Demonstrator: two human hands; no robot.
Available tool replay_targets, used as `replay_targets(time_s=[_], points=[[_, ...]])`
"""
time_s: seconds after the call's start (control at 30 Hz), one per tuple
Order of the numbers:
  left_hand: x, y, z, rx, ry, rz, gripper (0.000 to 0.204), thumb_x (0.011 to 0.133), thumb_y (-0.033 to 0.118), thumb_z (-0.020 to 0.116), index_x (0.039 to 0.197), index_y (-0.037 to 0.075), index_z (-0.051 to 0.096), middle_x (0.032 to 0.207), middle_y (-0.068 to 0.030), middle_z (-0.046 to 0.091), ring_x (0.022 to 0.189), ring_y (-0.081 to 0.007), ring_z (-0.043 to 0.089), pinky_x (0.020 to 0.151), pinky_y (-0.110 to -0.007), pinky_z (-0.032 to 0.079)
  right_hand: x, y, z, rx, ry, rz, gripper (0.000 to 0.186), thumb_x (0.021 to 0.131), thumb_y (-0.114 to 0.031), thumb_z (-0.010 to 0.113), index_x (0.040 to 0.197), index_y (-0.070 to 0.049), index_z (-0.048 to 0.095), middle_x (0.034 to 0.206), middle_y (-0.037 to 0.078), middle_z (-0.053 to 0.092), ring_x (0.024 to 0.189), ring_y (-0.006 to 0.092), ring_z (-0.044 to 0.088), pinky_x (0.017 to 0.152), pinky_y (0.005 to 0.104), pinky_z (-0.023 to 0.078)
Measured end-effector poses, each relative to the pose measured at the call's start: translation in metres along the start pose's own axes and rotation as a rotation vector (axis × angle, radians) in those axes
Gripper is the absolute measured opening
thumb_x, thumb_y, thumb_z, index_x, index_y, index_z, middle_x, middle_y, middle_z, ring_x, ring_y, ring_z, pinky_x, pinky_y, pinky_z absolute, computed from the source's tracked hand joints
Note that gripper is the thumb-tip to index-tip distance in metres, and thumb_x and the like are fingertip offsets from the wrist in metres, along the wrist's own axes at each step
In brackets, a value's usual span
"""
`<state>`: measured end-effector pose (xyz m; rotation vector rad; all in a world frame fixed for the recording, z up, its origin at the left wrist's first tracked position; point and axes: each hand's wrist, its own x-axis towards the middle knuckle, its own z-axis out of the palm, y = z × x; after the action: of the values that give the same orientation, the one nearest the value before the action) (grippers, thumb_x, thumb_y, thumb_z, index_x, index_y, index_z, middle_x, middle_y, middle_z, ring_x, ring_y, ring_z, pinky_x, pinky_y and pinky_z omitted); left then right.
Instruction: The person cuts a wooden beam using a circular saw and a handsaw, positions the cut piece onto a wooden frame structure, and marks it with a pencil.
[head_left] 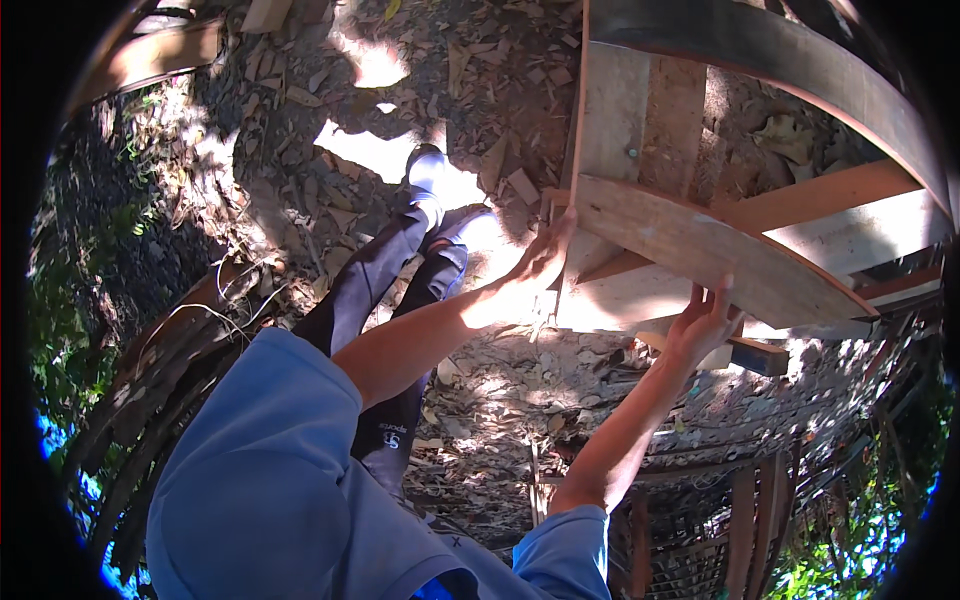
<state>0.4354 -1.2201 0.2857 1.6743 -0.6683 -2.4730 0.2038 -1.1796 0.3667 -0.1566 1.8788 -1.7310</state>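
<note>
A short wooden board [700, 240] with a curved upper edge lies across a wooden frame [615, 110] on my right. My right hand [705, 318] grips this board's lower edge, its fingers partly hidden. My left hand [545, 252] is at the frame's left edge, where the board's left end meets it. The fingers there look closed around the corner, though the tips are hard to make out. A long curved plank [770, 55] forms the frame's far side.
Dry leaves and wood chips cover the ground [500, 80]. Slanting planks [820, 195] cross inside the frame. A short wood block [757, 357] sticks out below the board. Bark-like strips [170, 350] are piled at left. My legs [375, 260] stretch out left of the frame.
</note>
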Motion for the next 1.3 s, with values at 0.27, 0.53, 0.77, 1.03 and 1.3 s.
replay_targets(time_s=[0.27, 0.53, 0.77, 1.03, 1.3], points=[[0.011, 0.006, 0.001, 0.146, -0.085, 0.163, 0.08, 0.104, 0.065, 0.03, 0.159, 0.007, 0.027, 0.16, -0.0197, 0.034, 0.147, -0.0348, 0.034, 0.117, -0.044, 0.035, -0.026, 0.032, 0.017, -0.178, 0.071, 0.124, 0.067, 0.088, -0.023, 0.081, 0.141, -0.005, 0.044, 0.13, 0.011, 0.056, 0.113, 0.0221, 0.059, 0.086, 0.0369, 0.055], [0.009, 0.024, -0.003, 0.233, -0.055, -0.046, 0.082, 0.103, 0.067, 0.028, 0.159, 0.006, 0.026, 0.159, -0.0197, 0.035, 0.146, -0.0349, 0.035, 0.112, -0.045, 0.043, -0.089, 0.093, 0.059, -0.348, -0.012, 0.548, 0.061, 0.089, -0.034, 0.076, 0.122, 0.014, 0.058, 0.121, 0.022, 0.065, 0.109, 0.0231, 0.061, 0.093, 0.0335, 0.048], [0.002, 0.053, 0.0, 0.357, -0.317, -0.022, 0.087, 0.101, 0.07, 0.031, 0.161, 0.01, 0.015, 0.165, -0.0136, 0.022, 0.15, -0.0319, 0.029, 0.112, -0.048, 0.041, -0.09, 0.124, 0.093, -0.24, 0.249, 0.083, 0.055, 0.086, -0.025, 0.079, 0.125, 0.008, 0.059, 0.11, 0.021, 0.071, 0.1, 0.0267, 0.068, 0.088, 0.0373, 0.052], [0.017, 0.038, -0.001, 0.375, -0.286, -0.231, 0.081, 0.103, 0.068, 0.027, 0.162, 0.013, 0.018, 0.165, -0.0158, 0.022, 0.151, -0.0303, 0.025, 0.118, -0.049, 0.03, -0.085, 0.122, 0.091, -0.436, 0.277, 0.113, 0.05, 0.084, -0.019, 0.08, 0.122, 0.007, 0.06, 0.107, 0.022, 0.072, 0.1, 0.0303, 0.07, 0.09, 0.0402, 0.052], [0.029, 0.07, -0.077, 1.147, -0.542, 0.289, 0.05, 0.095, 0.036, 0.062, 0.133, 0.003, 0.058, 0.137, -0.0154, 0.059, 0.121, -0.0278, 0.058, 0.1, -0.04, 0.051, -0.084, 0.122, 0.096, -0.311, 0.276, 0.329, 0.051, 0.089, -0.013, 0.077, 0.13, 0.007, 0.054, 0.107, 0.02, 0.073, 0.094, 0.0262, 0.071, 0.084, 0.0367, 0.055]])
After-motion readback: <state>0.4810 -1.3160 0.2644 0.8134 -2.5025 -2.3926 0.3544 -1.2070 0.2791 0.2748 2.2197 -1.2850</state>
